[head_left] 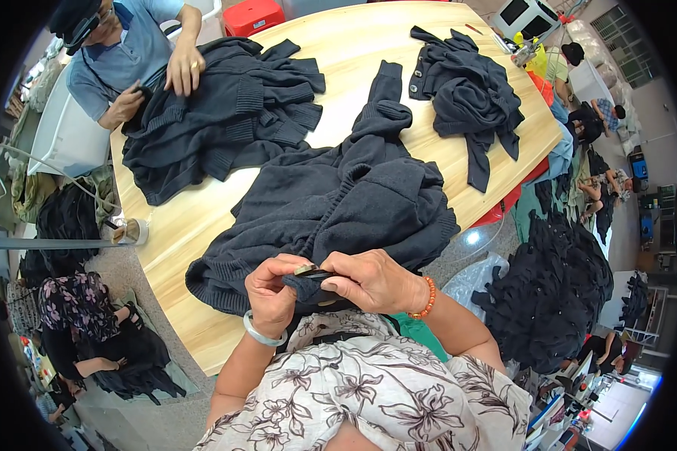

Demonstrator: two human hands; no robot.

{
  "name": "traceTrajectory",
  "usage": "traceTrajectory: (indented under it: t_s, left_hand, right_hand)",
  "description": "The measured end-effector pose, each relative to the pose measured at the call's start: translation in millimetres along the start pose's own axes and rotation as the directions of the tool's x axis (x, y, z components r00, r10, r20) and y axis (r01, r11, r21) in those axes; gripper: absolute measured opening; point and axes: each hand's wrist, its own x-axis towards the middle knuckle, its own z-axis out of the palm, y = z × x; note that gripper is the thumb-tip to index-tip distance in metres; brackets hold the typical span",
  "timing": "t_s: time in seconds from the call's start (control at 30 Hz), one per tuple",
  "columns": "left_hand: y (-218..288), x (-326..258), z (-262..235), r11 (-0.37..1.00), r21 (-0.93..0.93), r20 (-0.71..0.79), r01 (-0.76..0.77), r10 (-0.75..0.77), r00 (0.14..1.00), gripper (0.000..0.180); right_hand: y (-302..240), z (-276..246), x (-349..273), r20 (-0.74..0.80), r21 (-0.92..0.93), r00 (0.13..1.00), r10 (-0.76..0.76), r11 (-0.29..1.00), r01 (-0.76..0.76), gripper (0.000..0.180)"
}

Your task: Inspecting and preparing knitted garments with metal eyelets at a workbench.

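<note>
A worker's left hand (271,292) and right hand (372,279) meet at the near edge of a pale wooden table (338,52), both pinching a fold of a dark knitted garment (338,203) that sprawls from the edge toward the table's middle. The left hand's fingers are clenched on the knit; the right hand's fingertips press the same fold and seem also to hold a small dark tool (312,272), though what kind it is cannot be told at this size. The step in hand looks like close work on a hem or seam, inspecting or trimming; a next move would seem to call for keeping the fold taut between the two hands while the tool works at one spot. A pale bangle (261,333) circles the left wrist, an orange bead bracelet (427,298) the right. Farther off, another dark garment (466,98) lies bunched at the table's right, and across the table a co-worker in a blue shirt (124,56) rests both hands on a third dark knit (218,113). A heap of similar dark garments (549,293) lies on the floor to the right.
</note>
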Motion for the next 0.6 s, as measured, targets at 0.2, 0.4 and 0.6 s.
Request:
traceTrajectory:
  t_s: [0.2, 0.4, 0.6]
  left_hand:
    - [-3.0, 0.4, -0.9, 1.000, 0.030, 0.020, 0.005, -0.005, 1.000, 0.022]
    - [-4.7, -0.1, 0.3, 0.998, -0.051, -0.009, 0.036, -0.036, 0.999, 0.024]
    - [-3.1, 0.6, -1.0, 0.999, -0.021, 0.000, 0.036, -0.036, 0.999, 0.022]
  right_hand:
    - [1.7, 1.0, -1.9, -0.070, -0.036, 0.997, -0.016, 0.999, 0.013, 0.020]
    - [-3.0, -1.5, -3.7, -0.104, -0.066, 0.995, -0.004, 0.998, -0.003, 0.021]
    - [-2.4, -0.2, -2.4, -0.067, -0.099, 0.997, -0.034, 0.995, 0.028, 0.020]
